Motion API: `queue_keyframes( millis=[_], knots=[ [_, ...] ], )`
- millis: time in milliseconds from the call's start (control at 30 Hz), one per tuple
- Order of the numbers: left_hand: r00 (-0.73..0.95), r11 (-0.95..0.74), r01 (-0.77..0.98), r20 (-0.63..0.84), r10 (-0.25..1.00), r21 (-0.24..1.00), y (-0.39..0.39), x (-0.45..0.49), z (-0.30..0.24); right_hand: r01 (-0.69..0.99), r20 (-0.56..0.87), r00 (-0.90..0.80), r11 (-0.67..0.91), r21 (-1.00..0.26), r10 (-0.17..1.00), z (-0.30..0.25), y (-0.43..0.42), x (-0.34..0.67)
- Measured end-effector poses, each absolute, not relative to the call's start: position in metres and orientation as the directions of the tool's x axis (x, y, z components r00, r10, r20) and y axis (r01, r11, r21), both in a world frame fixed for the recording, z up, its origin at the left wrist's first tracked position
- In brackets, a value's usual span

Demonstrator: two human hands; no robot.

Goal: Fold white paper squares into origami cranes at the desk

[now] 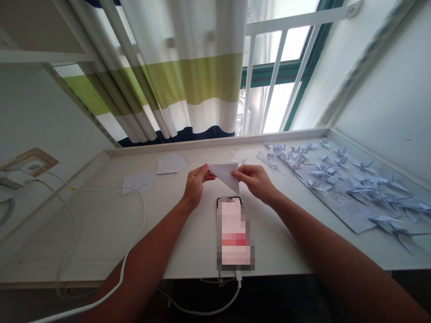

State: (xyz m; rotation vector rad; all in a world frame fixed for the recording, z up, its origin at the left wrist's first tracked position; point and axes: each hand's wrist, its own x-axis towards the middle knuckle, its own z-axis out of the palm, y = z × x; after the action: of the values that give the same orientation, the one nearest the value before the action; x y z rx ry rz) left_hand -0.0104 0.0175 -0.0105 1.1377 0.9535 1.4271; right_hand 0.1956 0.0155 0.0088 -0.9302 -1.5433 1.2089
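Between my two hands a folded sheet of white paper [226, 174] is held up just above the desk, shaped like a triangle with one point downward. My left hand [197, 181] pinches its left corner between thumb and fingers. At the right edge, my right hand [253, 179] grips the paper with the thumb on the near side. Right below the paper lies a phone [234, 233] with a blurred-out screen and a cable plugged into its lower end.
Many folded paper cranes [323, 175] cover the desk's right side, some on a printed sheet [350, 211]. Loose paper squares [172, 163] lie at the back left. A white charging cable [144, 215] runs from the wall socket [33, 166] past my left arm. A raised rim [215, 144] borders the desk's back.
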Motion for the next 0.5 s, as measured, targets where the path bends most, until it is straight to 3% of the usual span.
queue_keyframes(
  millis=[133, 233, 267, 333, 400, 500],
  knots=[
    [-0.089, -0.199, -0.157, 0.187, 0.978, 0.967, 0.018, -0.017, -0.008, 0.031, 0.215, -0.26, 0.231, -0.973, 0.941, 0.008, 0.017, 0.197],
    [-0.275, -0.423, 0.175, 0.457, 0.846, 0.889, 0.017, -0.024, -0.002, 0.07, 0.206, -0.196, 0.223, -0.972, 0.959, 0.003, 0.024, 0.201],
    [-0.24, -0.492, 0.306, 0.566, 0.789, 0.815, 0.016, -0.026, -0.002, 0.126, 0.202, -0.185, 0.227, -0.966, 0.962, 0.0, 0.027, 0.202],
    [0.016, -0.574, 0.458, 0.639, 0.769, 0.679, 0.015, -0.025, -0.003, 0.254, 0.184, -0.192, 0.23, -0.939, 0.964, -0.007, 0.034, 0.203],
    [0.31, -0.605, 0.508, 0.525, 0.793, 0.613, 0.015, -0.02, -0.011, 0.34, 0.178, -0.229, 0.25, -0.907, 0.957, -0.015, 0.04, 0.202],
    [0.461, -0.585, 0.557, 0.367, 0.808, 0.589, 0.018, -0.012, -0.027, 0.48, 0.199, -0.225, 0.286, -0.83, 0.954, -0.026, 0.048, 0.2]
  ],
)
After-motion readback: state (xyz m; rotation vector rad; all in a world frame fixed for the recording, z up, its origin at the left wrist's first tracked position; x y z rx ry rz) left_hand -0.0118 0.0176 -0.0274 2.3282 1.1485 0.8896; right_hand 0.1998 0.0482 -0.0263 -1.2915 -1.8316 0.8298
